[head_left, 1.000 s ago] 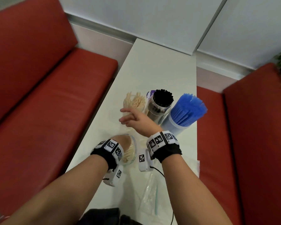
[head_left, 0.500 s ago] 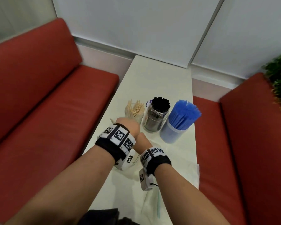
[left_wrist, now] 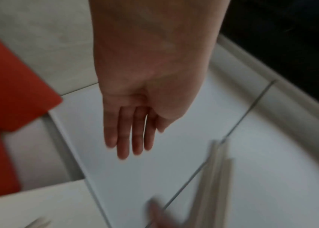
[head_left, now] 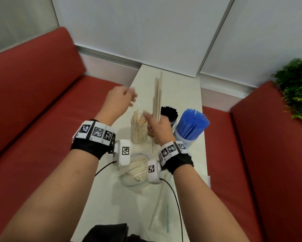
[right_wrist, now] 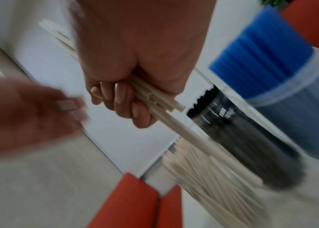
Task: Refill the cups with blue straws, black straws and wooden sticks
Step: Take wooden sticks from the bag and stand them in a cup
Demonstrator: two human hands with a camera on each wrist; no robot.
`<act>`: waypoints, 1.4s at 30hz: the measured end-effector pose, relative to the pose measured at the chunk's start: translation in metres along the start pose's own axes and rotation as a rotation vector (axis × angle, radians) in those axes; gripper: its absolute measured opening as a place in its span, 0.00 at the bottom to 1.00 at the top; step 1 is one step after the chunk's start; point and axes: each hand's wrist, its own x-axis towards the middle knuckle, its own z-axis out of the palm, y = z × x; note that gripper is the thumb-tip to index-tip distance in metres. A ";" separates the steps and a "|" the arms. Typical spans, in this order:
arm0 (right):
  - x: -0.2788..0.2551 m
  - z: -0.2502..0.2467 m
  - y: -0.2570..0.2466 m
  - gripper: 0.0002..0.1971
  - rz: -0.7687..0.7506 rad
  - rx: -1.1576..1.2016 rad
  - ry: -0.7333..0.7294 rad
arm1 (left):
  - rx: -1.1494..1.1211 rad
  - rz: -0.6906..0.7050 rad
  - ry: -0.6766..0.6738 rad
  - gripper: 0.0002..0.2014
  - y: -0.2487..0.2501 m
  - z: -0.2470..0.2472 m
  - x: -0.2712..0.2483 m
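My right hand [head_left: 156, 125] [right_wrist: 127, 98] grips a bundle of wooden sticks [head_left: 157, 103] [right_wrist: 162, 106], held upright just above the stick cup [head_left: 139, 129] [right_wrist: 213, 174]. To the right of that cup stand the black-straw cup [head_left: 169, 113] [right_wrist: 238, 132] and the blue-straw cup [head_left: 190, 127] [right_wrist: 283, 86]. My left hand [head_left: 119, 101] [left_wrist: 135, 123] hovers left of the sticks, fingers straight and holding nothing. A clear bowl [head_left: 129, 180] of loose wooden sticks [head_left: 134, 169] lies near my wrists.
The narrow white table [head_left: 180, 88] runs between two red benches [head_left: 38, 119]. An empty clear plastic bag [head_left: 159, 212] lies at the near end. A green plant [head_left: 297, 88] stands at the far right. A white wall [head_left: 146, 32] closes the far end.
My right hand has risen from the bowl with a bundle of sticks, now upright over the stick cup. My left hand lifted away to the left and opened.
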 end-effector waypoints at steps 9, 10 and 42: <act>-0.004 -0.003 -0.082 0.24 -0.175 0.205 -0.065 | -0.899 -0.813 -0.865 0.38 -0.049 0.057 -0.051; -0.006 -0.001 -0.081 0.23 -0.177 0.196 -0.074 | -0.993 -0.859 -0.870 0.37 -0.047 0.060 -0.053; 0.010 -0.043 -0.050 0.10 0.175 -0.318 -0.203 | -0.798 -1.071 -0.292 0.18 -0.130 0.081 -0.062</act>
